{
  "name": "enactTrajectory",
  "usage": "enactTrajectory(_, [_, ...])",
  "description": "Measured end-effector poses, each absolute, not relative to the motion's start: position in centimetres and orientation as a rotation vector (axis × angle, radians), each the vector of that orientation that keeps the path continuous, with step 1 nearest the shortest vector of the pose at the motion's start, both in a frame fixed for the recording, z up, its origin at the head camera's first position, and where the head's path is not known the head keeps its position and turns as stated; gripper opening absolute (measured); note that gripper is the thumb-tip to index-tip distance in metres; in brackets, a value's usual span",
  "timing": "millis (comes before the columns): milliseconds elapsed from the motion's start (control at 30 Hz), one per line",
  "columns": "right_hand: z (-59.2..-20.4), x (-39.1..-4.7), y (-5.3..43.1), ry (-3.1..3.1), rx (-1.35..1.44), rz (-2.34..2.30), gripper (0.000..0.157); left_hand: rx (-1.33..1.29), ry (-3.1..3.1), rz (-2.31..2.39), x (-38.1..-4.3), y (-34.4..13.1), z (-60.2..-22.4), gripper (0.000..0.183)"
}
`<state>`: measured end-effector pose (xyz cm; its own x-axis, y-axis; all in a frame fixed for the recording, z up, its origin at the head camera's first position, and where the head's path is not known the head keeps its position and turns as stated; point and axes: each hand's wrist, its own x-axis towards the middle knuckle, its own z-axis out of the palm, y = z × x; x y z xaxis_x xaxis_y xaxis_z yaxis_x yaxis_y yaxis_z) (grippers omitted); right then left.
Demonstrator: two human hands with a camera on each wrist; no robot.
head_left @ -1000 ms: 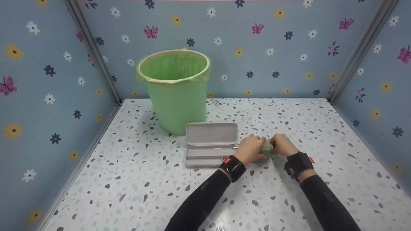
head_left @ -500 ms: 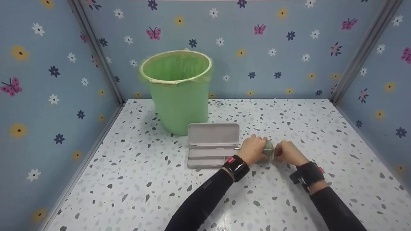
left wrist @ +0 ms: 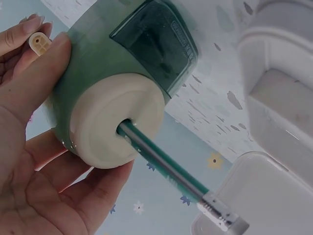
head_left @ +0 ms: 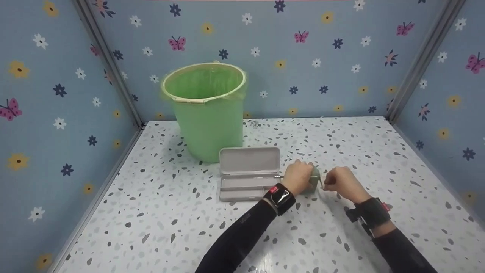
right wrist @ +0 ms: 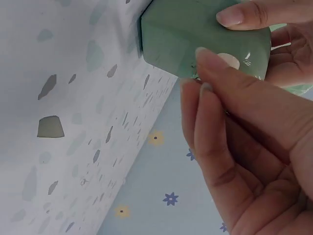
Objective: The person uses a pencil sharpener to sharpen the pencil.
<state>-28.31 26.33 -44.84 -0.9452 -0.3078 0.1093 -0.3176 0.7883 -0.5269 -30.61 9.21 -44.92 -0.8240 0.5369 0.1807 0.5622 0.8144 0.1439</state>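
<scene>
My left hand (head_left: pixel 298 177) grips a green crank pencil sharpener (left wrist: pixel 93 63), fingers and thumb wrapped round its body. From the hole in its cream front sticks a green pencil (left wrist: pixel 164 159), its metal ferrule and eraser pointing outward. A dark see-through shavings drawer (left wrist: pixel 156 44) shows on one side. At the opposite end, my right hand (head_left: pixel 345 184) pinches the crank's cream handle (left wrist: pixel 39 44) between thumb and fingers; in the right wrist view the fingertips cover much of the crank. Beside the left wrist lies an open grey pencil case (head_left: pixel 250 161), with the pencil's eraser end overlapping its right edge.
A green bin (head_left: pixel 212 129) with a liner and cream rim stands behind the pencil case. The speckled white table (head_left: pixel 170 227) is bordered at the back and sides by blue flowered panels (head_left: pixel 288 76).
My right hand has shifted right and slightly toward me as the crank turned. The left hand keeps its grip on the sharpener in nearly the same place. The head view has shifted slightly.
</scene>
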Motion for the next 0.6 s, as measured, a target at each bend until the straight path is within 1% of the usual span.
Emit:
enactTrajectory(333, [-45.31,-27.69,26.04,-2.907,0.468,0.864,0.008,-0.901,-2.863,-0.278,-30.57,9.30,-44.75,0.029])
enactTrajectory(600, [-45.58,-27.34,26.30,-2.805,0.506,0.851,0.010,-0.899,-2.844,-0.224,-30.65,9.65,-44.49,0.030])
